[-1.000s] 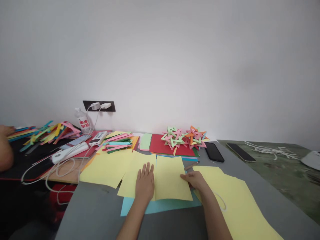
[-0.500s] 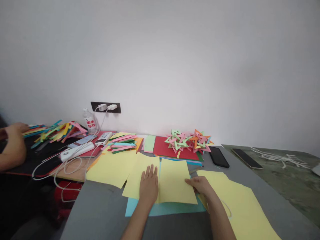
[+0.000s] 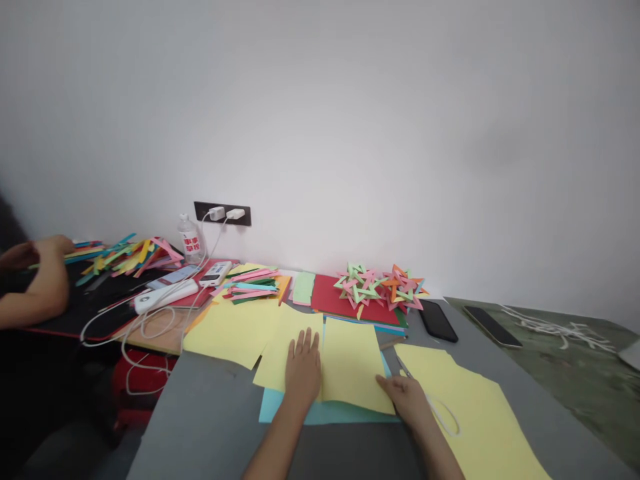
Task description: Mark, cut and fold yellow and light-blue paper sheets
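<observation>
My left hand [image 3: 304, 370] lies flat with fingers stretched on a yellow paper sheet [image 3: 274, 353]. Just right of it a creased yellow paper sheet [image 3: 350, 363] rises slightly, its lower right corner lifted. The thumb and fingers of my right hand [image 3: 407, 399] are closed on that sheet's right edge. Beneath both shows a light blue paper sheet [image 3: 330, 413]. White-handled scissors [image 3: 453, 427] rest on the large yellow paper [image 3: 483, 413], partly hidden by my right hand and forearm.
Two folded paper star balls [image 3: 359, 285] stand on red paper near the wall. A black phone [image 3: 437, 320] lies to their right. Paper strips [image 3: 253, 285], a power bank [image 3: 165, 295], cables and a bottle [image 3: 191, 240] are leftward. Another person's hand [image 3: 53, 250] handles strips at far left.
The view has turned slightly left, so most things sit further right. My right hand has slid a little down along the sheet's edge, and more of the scissors shows. My left hand stays flat.
</observation>
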